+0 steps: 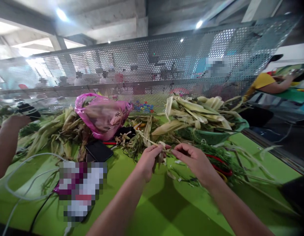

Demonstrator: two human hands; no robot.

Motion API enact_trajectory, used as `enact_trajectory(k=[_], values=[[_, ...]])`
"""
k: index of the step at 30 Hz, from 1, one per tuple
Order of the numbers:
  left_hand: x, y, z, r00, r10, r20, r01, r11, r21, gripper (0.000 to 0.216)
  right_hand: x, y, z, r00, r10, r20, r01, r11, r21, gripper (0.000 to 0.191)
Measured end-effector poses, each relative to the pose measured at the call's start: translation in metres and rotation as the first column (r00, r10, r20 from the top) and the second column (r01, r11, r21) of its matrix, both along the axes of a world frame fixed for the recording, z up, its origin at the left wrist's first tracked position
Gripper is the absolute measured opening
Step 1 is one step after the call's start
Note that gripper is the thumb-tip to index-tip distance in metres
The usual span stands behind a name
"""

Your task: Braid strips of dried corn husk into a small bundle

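Presently gripping a small bundle of husk strips (159,158) in the left hand (149,160), with fingers curled closed around it and thumb pressed on top, just above the green table (171,209) at the centre of the clock. Pinching at the bundle's right end with the thumb and fingertips of the right hand (192,160); too small there to make out exactly which strand. At ten o'clock, find leafy scraps (131,147) near the left hand and, farther back, a pink plastic bag (99,119) printed with dark characters. Toward nine, note a black phone (100,151) lying flat, then a heap of dried husks (58,132) well out past it, with another person's arm (5,147) at the far edge. At eight, see a blurred-out package (85,188) near a looped white cable (8,183). At two, find a green basket (215,137) piled with pale husks (201,113); well beyond, another person's yellow sleeve (265,80). At three, just beside the right hand, look for green sprigs (223,158) around a red loop (229,172). At twelve, see a perforated metal screen (142,65) spanning the background.
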State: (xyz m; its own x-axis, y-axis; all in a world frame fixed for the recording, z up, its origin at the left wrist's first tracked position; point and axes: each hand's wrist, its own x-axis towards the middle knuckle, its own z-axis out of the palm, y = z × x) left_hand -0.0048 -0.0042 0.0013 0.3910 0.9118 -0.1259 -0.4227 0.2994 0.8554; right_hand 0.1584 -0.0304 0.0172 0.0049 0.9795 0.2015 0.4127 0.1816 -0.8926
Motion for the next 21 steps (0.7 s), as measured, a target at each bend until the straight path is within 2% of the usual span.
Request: enact_trajectory(k=[7, 12, 16, 18, 21], values=[[0.001, 0.002, -0.003, 0.999, 0.045, -0.02, -0.045, 0.999, 0.007, 0.042, 0.004, 0.003, -0.004, 0.993, 0.007, 0.115, -0.018, 0.996, 0.091, 0.027], [0.002, 0.001, 0.001, 0.995, 0.077, -0.063, -0.077, 0.997, 0.007, 0.045, 0.011, 0.012, -0.013, 0.977, -0.079, 0.197, 0.051, 0.988, 0.146, 0.026], [0.001, 0.001, 0.001, 0.997, 0.057, -0.054, -0.055, 0.998, 0.038, 0.046, 0.014, 0.015, -0.017, 0.958, -0.145, 0.247, 0.098, 0.976, 0.194, 0.025], [0.001, 0.003, -0.001, 0.996, 0.067, -0.064, -0.063, 0.996, 0.067, 0.046, 0.012, 0.012, -0.014, 0.922, -0.229, 0.313, 0.123, 0.937, 0.326, 0.022], [0.001, 0.005, -0.005, 0.992, 0.108, -0.06, -0.103, 0.991, 0.08, 0.044, 0.004, 0.002, -0.004, 0.84, -0.408, 0.357, 0.146, 0.805, 0.575, 0.02]])
